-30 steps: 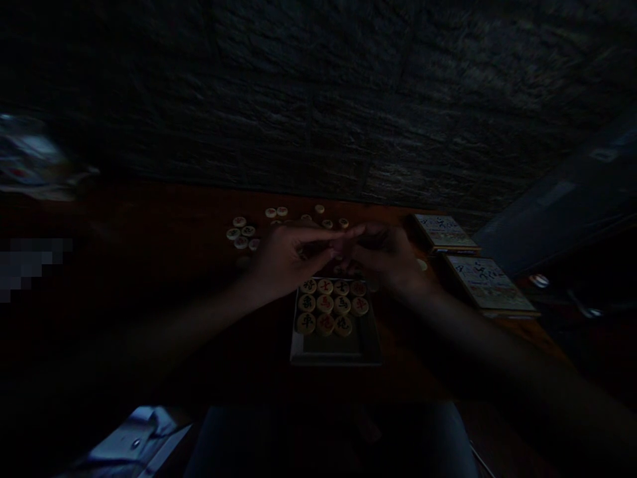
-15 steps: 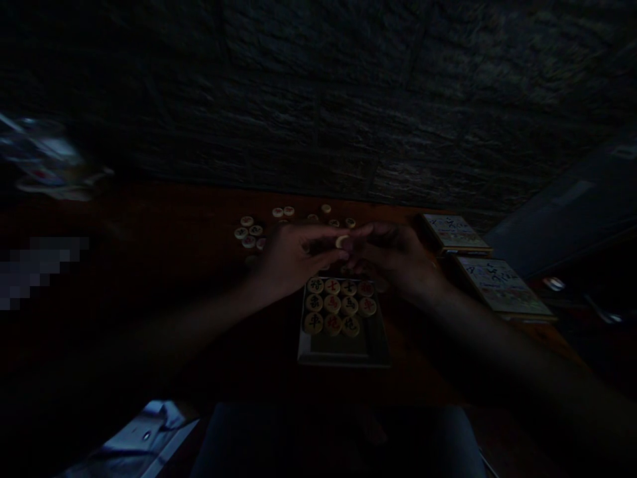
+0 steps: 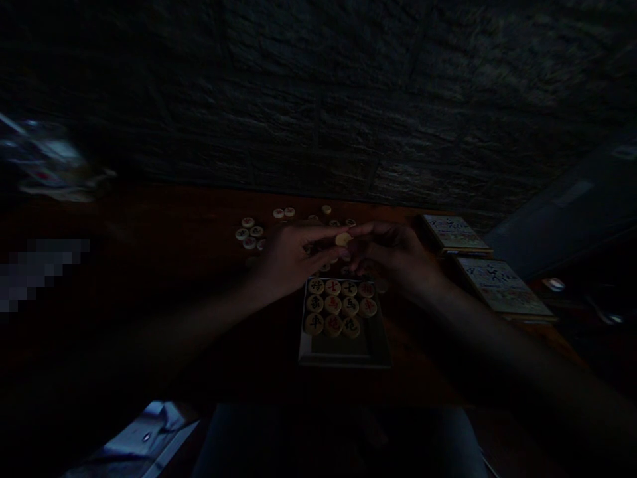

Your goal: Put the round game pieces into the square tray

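Between the fingertips of both hands is one round, pale Chinese chess piece (image 3: 343, 239). My left hand (image 3: 301, 255) pinches it from the left, thumb below and fingers above. From the right, the fingers of my right hand (image 3: 393, 253) are closed against the same piece. Just below the hands lies a shallow box (image 3: 338, 359) with rows of Chinese chess pieces (image 3: 333, 305) in it, marked with red and black characters. The lowest row stops short of the right wall. Behind the hands, loose pieces (image 3: 256, 232) lie on the table, partly hidden.
Two flat boxes with printed lids (image 3: 455, 232) lie at the right of the wooden table (image 3: 189, 212). A rough stone wall (image 3: 318, 113) rises behind it. At the far left is a blurred clear plastic item (image 3: 54, 159). The scene is very dark.
The chess piece between my fingers has turned, so more of its round face shows. My right fingers have shifted slightly. The pieces in the box have stayed put.
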